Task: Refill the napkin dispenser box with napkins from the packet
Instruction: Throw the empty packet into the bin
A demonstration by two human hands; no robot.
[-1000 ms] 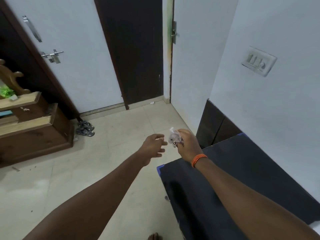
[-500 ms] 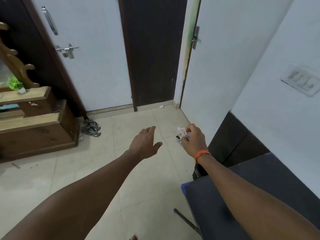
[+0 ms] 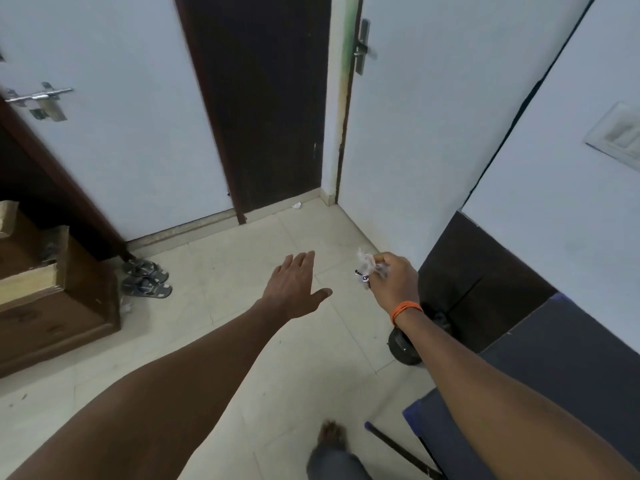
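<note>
The right hand (image 3: pixel 394 284) pinched a crumpled clear wrapper (image 3: pixel 366 268) (some black print on it) at its fingertips. Just left of it, apart, the left hand (image 3: pixel 294 287) hung spread and empty above the floor (image 3: pixel 242 341).

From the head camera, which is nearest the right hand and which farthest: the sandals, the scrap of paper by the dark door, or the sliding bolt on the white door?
Measured from the right hand, which grips a crumpled clear wrapper:
1. Scrap of paper, on the floor ahead, at the dark door's foot.
2. Sandals, on the floor far to the left, beside the wooden cabinet.
3. Sliding bolt, high on the white door, far left.
</note>
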